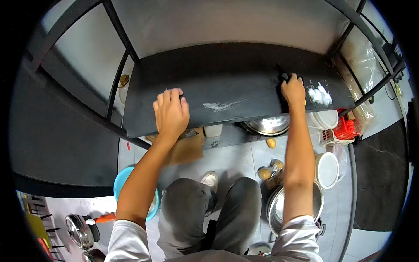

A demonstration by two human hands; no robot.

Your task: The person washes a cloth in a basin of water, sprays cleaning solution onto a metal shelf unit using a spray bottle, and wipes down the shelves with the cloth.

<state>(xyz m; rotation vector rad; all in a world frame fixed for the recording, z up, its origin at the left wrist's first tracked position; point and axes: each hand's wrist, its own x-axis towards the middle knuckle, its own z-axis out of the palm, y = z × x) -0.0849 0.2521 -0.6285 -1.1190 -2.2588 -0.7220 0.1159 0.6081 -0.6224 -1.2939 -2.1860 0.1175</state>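
Observation:
My left hand (171, 112) rests near the front edge of a black shelf (235, 83), its fingers bent with the tips against the surface. Farther right, my right hand (293, 91) is closed around a dark cloth (283, 85), which lies pressed on the shelf and blends into its black top. White foam (320, 94) sits on the shelf just right of my right hand. Between the hands is a thin whitish smear (219, 106).
Black metal bars (117, 74) frame the shelf. Beneath are a metal lid (267, 125), a cardboard piece (187, 149) and a potato (271, 143). A blue basin (121, 181) stands left; white buckets (327, 170), a steel pot (276, 212) and a red basket (345, 129) stand right.

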